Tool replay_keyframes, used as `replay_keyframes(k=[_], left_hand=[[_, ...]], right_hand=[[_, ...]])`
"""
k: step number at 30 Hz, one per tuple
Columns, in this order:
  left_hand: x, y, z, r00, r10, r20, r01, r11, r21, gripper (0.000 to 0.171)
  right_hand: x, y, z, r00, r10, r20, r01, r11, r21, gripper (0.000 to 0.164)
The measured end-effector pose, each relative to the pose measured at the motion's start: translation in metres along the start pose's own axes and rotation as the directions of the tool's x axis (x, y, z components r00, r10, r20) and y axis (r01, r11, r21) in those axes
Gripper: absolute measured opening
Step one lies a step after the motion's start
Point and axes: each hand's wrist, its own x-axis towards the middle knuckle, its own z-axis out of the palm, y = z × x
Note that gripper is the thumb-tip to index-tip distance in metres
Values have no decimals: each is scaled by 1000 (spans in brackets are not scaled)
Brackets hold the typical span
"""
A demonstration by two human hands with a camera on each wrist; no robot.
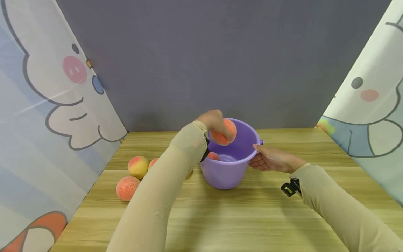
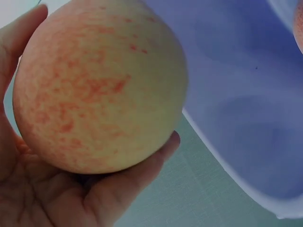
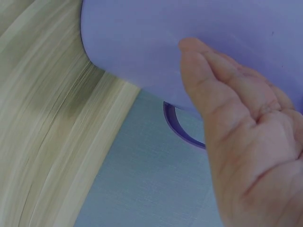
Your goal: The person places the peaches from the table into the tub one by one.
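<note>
A purple bucket stands upright on the wooden table. Over its opening, my left hand grips a peach; in the left wrist view, fingers and thumb wrap the yellow-and-red peach. Inside the bucket lies another peach, partly hidden by the left wrist. My right hand holds the bucket's right side, its thumb at the rim and its fingers along the outer wall. In the right wrist view, the fingers of the right hand lie against the bucket.
Left of the bucket, a yellow-red peach and a redder peach lie on the table. More peaches are partly hidden behind my left forearm. A grey wall rises behind, with cartoon-printed panels on both sides. The bucket's handle hangs behind it.
</note>
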Motion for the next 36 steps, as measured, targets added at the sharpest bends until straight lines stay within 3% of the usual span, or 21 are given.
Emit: replay_keyframes(k=[5,11,30,36], left_hand=[[4,1,2,998,-15,53,12,998,63,32],[6,1,3,998,2,69,-9,995,104,33],[4,1,6,995,-11,94,3,997,80,33],[2,1,4,997,3,73,-7,999,51,34]], right_hand=[[1,2,0,1000,-4,2,4,1000,4,78],[2,1,0,1000,-3,1,3,1000,12,76],[0,-2,1,1000,-7,2,7,1000,-4,76],[1,-1,2,1000,4,-5,-4,1000,11,73]])
